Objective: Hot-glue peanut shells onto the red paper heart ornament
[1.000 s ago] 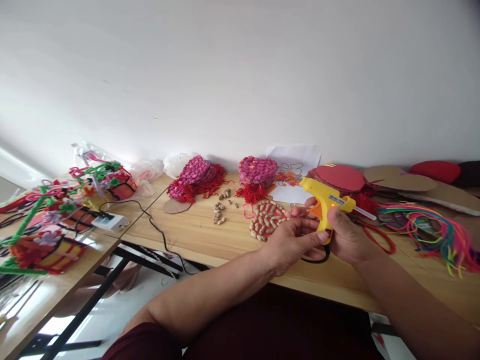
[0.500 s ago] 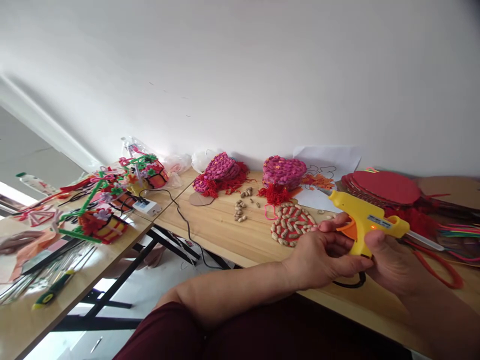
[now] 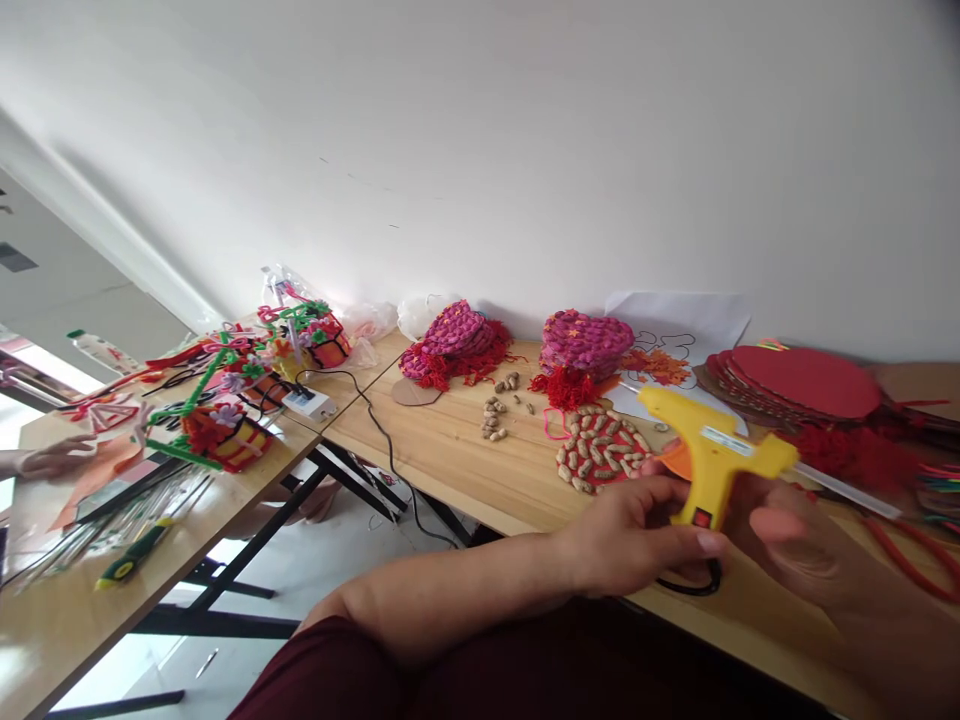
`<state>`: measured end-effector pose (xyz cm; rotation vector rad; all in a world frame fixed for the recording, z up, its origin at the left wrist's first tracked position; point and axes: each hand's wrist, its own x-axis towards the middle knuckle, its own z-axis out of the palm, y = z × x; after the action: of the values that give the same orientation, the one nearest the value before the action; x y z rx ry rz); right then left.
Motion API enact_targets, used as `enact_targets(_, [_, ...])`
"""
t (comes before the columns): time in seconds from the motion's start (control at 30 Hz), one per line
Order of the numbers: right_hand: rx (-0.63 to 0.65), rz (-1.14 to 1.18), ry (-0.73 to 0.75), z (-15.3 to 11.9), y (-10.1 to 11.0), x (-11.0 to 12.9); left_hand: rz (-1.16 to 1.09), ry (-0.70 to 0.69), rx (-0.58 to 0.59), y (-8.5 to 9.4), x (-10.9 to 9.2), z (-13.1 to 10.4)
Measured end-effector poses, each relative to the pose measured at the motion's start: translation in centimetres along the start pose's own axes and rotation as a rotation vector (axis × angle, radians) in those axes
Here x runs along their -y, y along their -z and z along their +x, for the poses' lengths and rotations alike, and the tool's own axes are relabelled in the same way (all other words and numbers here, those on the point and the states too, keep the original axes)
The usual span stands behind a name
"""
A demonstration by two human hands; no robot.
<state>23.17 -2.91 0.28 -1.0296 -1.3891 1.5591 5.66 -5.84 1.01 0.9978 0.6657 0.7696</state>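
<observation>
A yellow hot glue gun (image 3: 709, 445) with an orange trigger is gripped at its handle by my left hand (image 3: 630, 535). Its nozzle points up and left, a clear glue stick (image 3: 847, 490) juts from its back, and a red switch shows at the handle's base. Just right of the handle, my right hand (image 3: 802, 550) is slightly blurred, its thumb apart from the gun. Its fingers are partly hidden behind the gun; I cannot tell whether they touch it. Beyond my left hand lies a red disc (image 3: 604, 450) covered with peanuts in their shells.
Loose peanuts (image 3: 493, 415) lie left of the disc. Pink braided pieces (image 3: 585, 340) with red fringe stand by the wall. Red discs (image 3: 806, 380) are stacked at right. A power strip (image 3: 309, 402) trails a black cable (image 3: 390, 450). Another person's hand (image 3: 56, 457) rests at far left.
The glue gun has turned and shifted slightly left and down in my left hand. My right thumb has come away from its handle. The whole view has swung a little left.
</observation>
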Motion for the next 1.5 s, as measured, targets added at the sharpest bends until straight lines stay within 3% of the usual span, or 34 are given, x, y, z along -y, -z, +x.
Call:
enact_targets(0.1, [0.127, 0.071, 0.035, -0.4, -0.3, 0.8, -0.057, -0.052, -0.026, 1.8, -2.8, -3.3])
enact_targets(0.17, [0.121, 0.055, 0.037, -0.4, -0.1, 1.0, -0.007, -0.154, -0.156, 3.9, -5.3, -6.2])
enact_targets(0.23, [0.096, -0.01, -0.009, -0.2, 0.4, 0.9, 0.166, -0.276, -0.387, 6.5, -8.0, -9.3])
enact_targets(0.33, [0.075, -0.107, -0.084, 0.0, 0.7, 0.7, 0.535, -0.371, -0.828, 11.3, -11.2, -13.4])
enact_targets(0.4, [0.056, -0.141, -0.113, 0.0, 0.4, 0.8, 0.721, -0.316, -1.027, 14.5, -12.0, -15.3])
enact_targets(0.5, [0.023, -0.172, -0.152, 0.0, -0.4, 1.4, 0.763, -0.115, -1.16, 18.7, -11.5, -16.5])
enact_targets(0.63, [-0.016, -0.202, -0.201, 0.3, -0.9, 1.6, 0.681, 0.059, -1.138, 22.0, -9.5, -16.3])
enact_targets(0.9, [-0.061, -0.231, -0.237, 0.6, -0.1, 0.6, 0.656, 0.15, -1.085, 25.5, -8.5, -14.9])
enact_targets(1.1, [-0.048, -0.269, -0.252, 0.5, 0.0, 0.6, 0.652, 0.174, -1.042, 27.1, -8.7, -14.2])
enact_targets(1.5, [-0.038, -0.294, -0.28, 1.0, -0.1, 0.8, 0.691, 0.128, -1.109, 29.2, -7.4, -14.3])
